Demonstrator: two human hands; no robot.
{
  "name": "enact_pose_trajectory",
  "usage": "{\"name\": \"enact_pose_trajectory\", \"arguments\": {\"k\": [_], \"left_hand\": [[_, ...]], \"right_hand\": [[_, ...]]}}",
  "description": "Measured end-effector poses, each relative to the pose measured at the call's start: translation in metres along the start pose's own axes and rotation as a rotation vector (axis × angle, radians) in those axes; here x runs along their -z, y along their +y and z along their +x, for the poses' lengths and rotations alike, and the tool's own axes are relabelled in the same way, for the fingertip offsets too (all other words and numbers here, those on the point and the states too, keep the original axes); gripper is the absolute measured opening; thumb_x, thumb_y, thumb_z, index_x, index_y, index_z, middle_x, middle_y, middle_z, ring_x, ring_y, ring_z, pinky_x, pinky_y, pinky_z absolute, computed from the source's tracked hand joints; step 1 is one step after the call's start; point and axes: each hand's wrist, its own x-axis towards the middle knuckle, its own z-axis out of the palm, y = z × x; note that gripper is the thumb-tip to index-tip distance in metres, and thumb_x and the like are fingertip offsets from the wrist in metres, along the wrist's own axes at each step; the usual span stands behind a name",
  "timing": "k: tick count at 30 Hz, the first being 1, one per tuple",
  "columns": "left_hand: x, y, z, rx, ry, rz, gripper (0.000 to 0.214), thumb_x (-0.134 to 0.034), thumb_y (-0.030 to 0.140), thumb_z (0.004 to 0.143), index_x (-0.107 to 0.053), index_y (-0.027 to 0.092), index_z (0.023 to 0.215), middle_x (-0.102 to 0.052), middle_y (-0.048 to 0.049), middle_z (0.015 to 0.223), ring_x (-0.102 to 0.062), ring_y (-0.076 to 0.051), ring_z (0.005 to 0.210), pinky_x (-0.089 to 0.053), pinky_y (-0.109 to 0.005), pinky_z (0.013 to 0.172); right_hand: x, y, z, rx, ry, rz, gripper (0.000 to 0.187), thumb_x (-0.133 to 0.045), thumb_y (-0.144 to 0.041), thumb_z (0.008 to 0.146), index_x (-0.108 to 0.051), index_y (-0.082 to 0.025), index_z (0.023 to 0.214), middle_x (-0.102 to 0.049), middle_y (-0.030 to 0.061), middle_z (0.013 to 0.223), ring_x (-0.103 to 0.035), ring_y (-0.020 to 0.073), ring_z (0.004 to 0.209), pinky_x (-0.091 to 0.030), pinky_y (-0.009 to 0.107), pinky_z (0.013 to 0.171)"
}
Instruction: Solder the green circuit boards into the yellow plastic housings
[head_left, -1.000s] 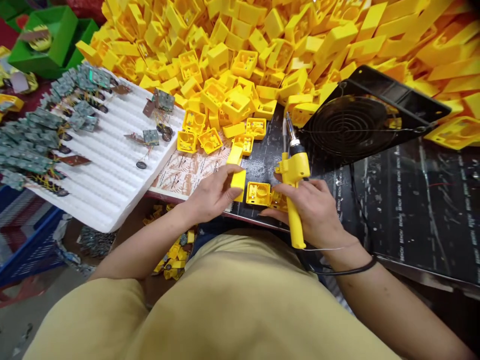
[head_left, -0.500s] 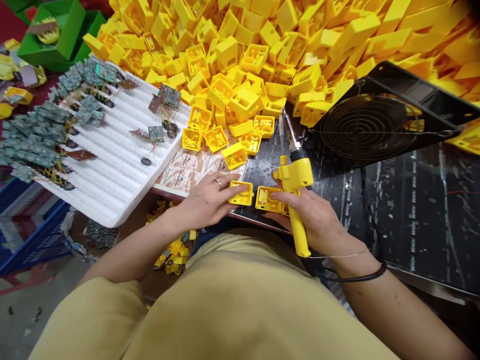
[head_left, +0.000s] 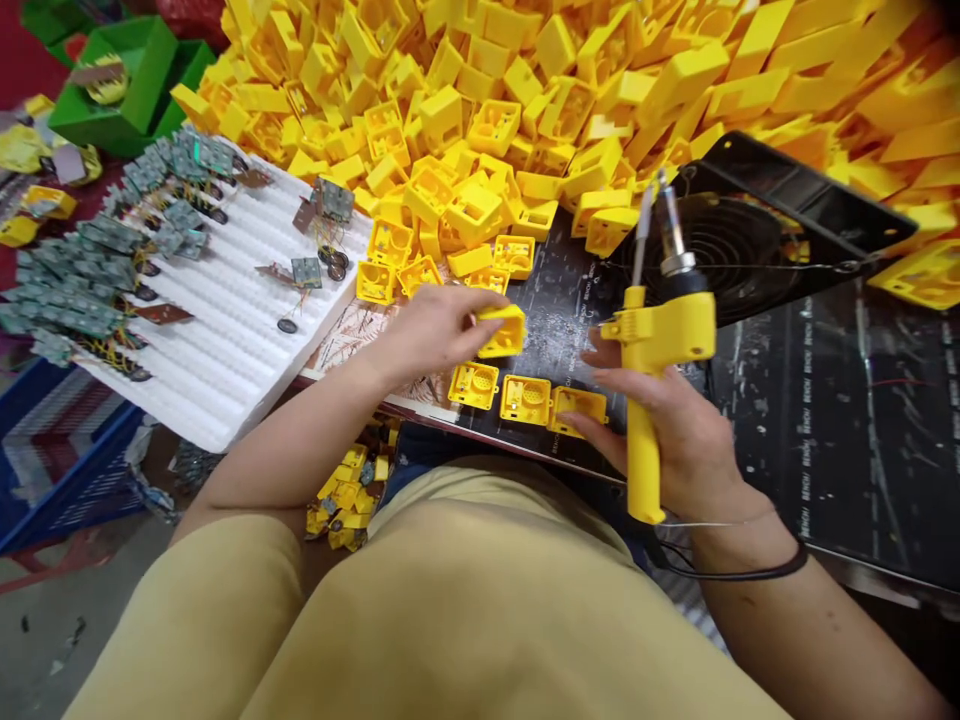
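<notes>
My left hand (head_left: 442,330) pinches a yellow plastic case (head_left: 504,333) between thumb and fingers, just above the table's near edge. Below it, three open yellow cases stand in a row along that edge: a left one (head_left: 473,386), a middle one (head_left: 525,400) and a right one (head_left: 579,408). In my right hand (head_left: 667,430) is a yellow soldering gun (head_left: 660,350), its metal tip pointing up and away from me. The thumb of that hand reaches over the right case; whether it touches the case I cannot tell.
A large heap of yellow cases (head_left: 480,130) covers the back of the table. At the left lies a white foam board (head_left: 247,300) with circuit boards (head_left: 82,270) and wired discs. A black fan (head_left: 750,230) leans at the right. Green bins (head_left: 135,85) stand far left.
My left hand has moved away from the near row and now holds a case further up. My right hand has shifted right with the soldering gun, uncovering more of the row.
</notes>
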Motion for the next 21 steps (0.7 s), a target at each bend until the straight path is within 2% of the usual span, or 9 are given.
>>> {"name": "enact_pose_trajectory", "arguments": {"k": [2,4,7,10,14,17,19,21], "left_hand": [[-0.001,0.008,0.009,-0.052,-0.041,-0.007,0.033,-0.059,0.038,0.096,-0.075,0.017,0.115,-0.074,-0.0094,0.116,-0.071,-0.019,0.095,-0.054,-0.03,0.086],[-0.002,0.011,0.016,0.01,0.007,0.115,0.033,-0.059,0.039,0.096,-0.074,0.018,0.117,-0.071,-0.0117,0.122,-0.071,-0.022,0.101,-0.054,-0.033,0.088],[-0.001,0.011,0.022,0.199,0.005,0.364,0.036,-0.055,0.044,0.1,-0.072,0.019,0.119,-0.074,-0.0125,0.104,-0.072,-0.03,0.099,-0.054,-0.041,0.086],[0.002,0.01,0.021,0.246,-0.105,0.495,0.039,-0.054,0.048,0.099,-0.071,0.017,0.115,-0.074,-0.0144,0.095,-0.072,-0.036,0.096,-0.054,-0.047,0.083],[0.021,0.007,0.012,0.182,-0.267,0.523,0.03,-0.057,0.037,0.097,-0.071,0.015,0.111,-0.073,-0.0154,0.105,-0.071,-0.034,0.1,-0.055,-0.045,0.085],[0.032,0.001,0.007,0.063,-0.375,0.511,0.026,-0.055,0.023,0.095,-0.07,0.015,0.114,-0.074,-0.0138,0.108,-0.07,-0.03,0.101,-0.056,-0.04,0.085],[0.029,-0.002,0.008,-0.012,-0.378,0.476,0.031,-0.052,0.014,0.093,-0.069,0.016,0.119,-0.074,-0.0124,0.11,-0.071,-0.027,0.101,-0.056,-0.038,0.086],[0.018,-0.002,0.012,-0.076,-0.345,0.401,0.038,-0.048,0.007,0.092,-0.068,0.016,0.122,-0.075,-0.0108,0.115,-0.071,-0.025,0.105,-0.056,-0.036,0.089]], "right_hand": [[0.005,0.002,0.002,-0.049,0.018,-0.001,0.051,-0.075,-0.02,0.089,-0.05,-0.027,0.133,-0.065,0.0114,0.129,-0.068,0.0285,0.112,-0.059,0.044,0.093],[0.008,0.004,0.006,-0.072,0.014,-0.04,0.049,-0.073,-0.02,0.09,-0.05,-0.028,0.133,-0.066,0.0096,0.128,-0.069,0.0281,0.112,-0.06,0.043,0.092],[0.005,0.009,0.015,-0.068,-0.026,-0.13,0.041,-0.067,-0.028,0.096,-0.05,-0.027,0.133,-0.068,0.008,0.12,-0.069,0.0279,0.108,-0.06,0.041,0.088],[-0.007,0.014,0.028,-0.053,-0.098,-0.186,0.033,-0.062,-0.038,0.099,-0.054,-0.025,0.128,-0.07,0.0072,0.107,-0.07,0.0266,0.094,-0.059,0.037,0.078],[-0.018,0.019,0.041,-0.066,-0.2,-0.225,0.03,-0.059,-0.036,0.099,-0.056,-0.024,0.126,-0.069,0.007,0.105,-0.069,0.0225,0.083,-0.05,0.029,0.06],[-0.016,0.021,0.042,-0.066,-0.214,-0.228,0.028,-0.056,-0.032,0.099,-0.055,-0.022,0.126,-0.069,0.0079,0.107,-0.07,0.0225,0.084,-0.049,0.029,0.059],[-0.012,0.022,0.041,-0.06,-0.209,-0.218,0.029,-0.056,-0.032,0.1,-0.054,-0.022,0.127,-0.069,0.0086,0.107,-0.07,0.0228,0.083,-0.05,0.029,0.059],[-0.009,0.023,0.038,-0.051,-0.213,-0.198,0.03,-0.056,-0.032,0.1,-0.052,-0.022,0.128,-0.069,0.0084,0.109,-0.07,0.0223,0.083,-0.051,0.029,0.06]]}}
